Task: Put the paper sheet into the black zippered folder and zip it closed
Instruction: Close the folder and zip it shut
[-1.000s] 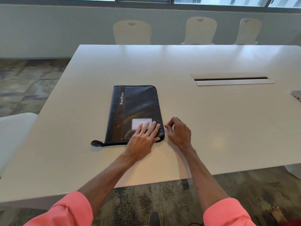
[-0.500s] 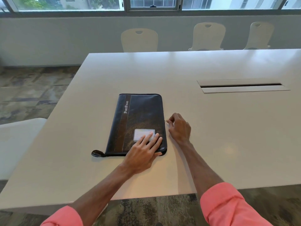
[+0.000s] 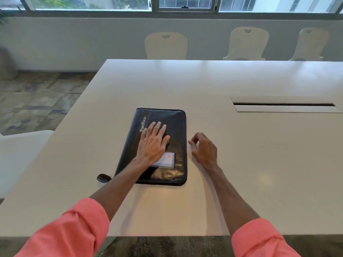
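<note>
Zipping the black zippered folder [image 3: 168,125] on the tabletop [image 3: 241,164].
My left hand [image 3: 153,143] presses flat, fingers spread; my right hand [image 3: 204,150] pinches the zipper pull [image 3: 188,141].

A white table [image 3: 241,164] with a slotted cable hatch [image 3: 284,104] is shown; three pale chairs [image 3: 166,46] are ranged behind it beneath windows [image 3: 185,2].
</note>
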